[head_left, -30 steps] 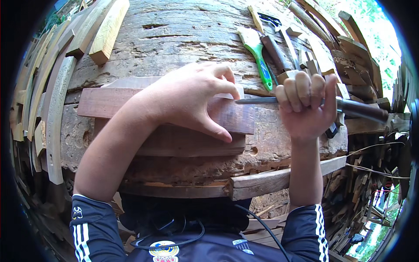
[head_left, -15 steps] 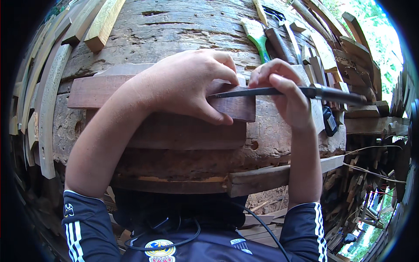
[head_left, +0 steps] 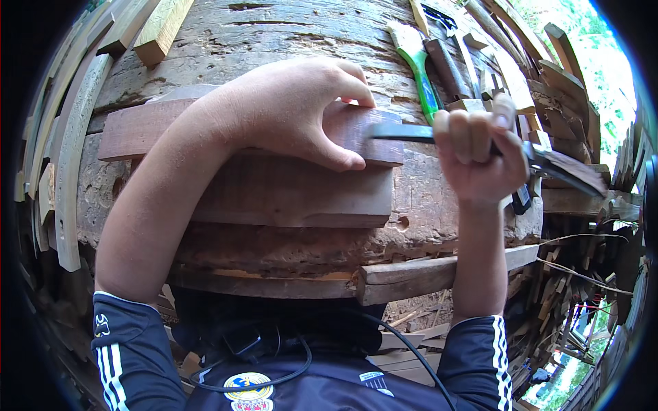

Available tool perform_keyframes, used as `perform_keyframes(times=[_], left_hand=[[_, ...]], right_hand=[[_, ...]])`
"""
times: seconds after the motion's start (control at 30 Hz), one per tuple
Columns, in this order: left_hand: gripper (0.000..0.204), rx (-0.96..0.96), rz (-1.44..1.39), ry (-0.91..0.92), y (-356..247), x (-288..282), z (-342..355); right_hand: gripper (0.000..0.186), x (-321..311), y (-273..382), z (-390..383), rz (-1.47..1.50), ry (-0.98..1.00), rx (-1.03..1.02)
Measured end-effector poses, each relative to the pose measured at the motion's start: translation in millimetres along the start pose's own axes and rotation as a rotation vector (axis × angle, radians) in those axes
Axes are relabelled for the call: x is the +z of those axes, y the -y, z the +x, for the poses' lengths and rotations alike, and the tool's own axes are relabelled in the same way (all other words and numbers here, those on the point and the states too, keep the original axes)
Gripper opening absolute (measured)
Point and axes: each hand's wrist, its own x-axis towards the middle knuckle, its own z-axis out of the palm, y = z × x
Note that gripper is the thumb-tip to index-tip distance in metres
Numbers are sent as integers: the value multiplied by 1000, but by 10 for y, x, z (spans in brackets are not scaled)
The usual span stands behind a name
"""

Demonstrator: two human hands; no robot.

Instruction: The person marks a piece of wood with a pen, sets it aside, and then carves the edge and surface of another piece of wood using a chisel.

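My left hand (head_left: pixel 295 113) grips a reddish wooden board (head_left: pixel 133 127), thumb on its near edge and fingers curled over the far side. A wider darker board (head_left: pixel 295 195) lies beneath it. In my right hand (head_left: pixel 480 147) is a long, narrow blade tool (head_left: pixel 404 131) with a dark handle, fingers wrapped round it. The blade reaches left across the right end of the reddish board; whether its blurred tip touches the board I cannot tell.
A weathered timber bench (head_left: pixel 253 41) bears a green brush (head_left: pixel 415 61), a brown cylindrical piece (head_left: pixel 445 68) and other tools. Wood offcuts line the left (head_left: pixel 68 205) and right (head_left: pixel 569 96) sides. A loose batten (head_left: pixel 404 277) runs along the near edge, with black cables below.
The boards and left hand appear higher in view. The right hand has turned its grip, from fingers partly raised half a second ago to curled around the tool again.
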Motion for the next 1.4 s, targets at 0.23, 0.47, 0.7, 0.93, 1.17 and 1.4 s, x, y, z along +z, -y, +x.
perform_keyframes(times=[0.23, 0.47, 0.7, 0.93, 1.17, 1.4], left_hand=[[64, 16, 24, -6, -3, 9, 14], [63, -9, 23, 1, 8, -23, -23], [62, 9, 54, -17, 16, 10, 24], [61, 6, 46, -20, 26, -11, 6], [63, -2, 18, -16, 29, -13, -3], [62, 7, 42, -11, 6, -4, 16]], right_hand=[[52, -74, 126, -61, -23, -41, -72], [55, 40, 125, -21, -151, 140, -61], [54, 80, 56, -56, -110, 57, -55], [55, 166, 103, -31, -77, 108, -66], [53, 42, 163, 5, -98, 200, -55], [43, 32, -25, 2, -645, -170, 20]])
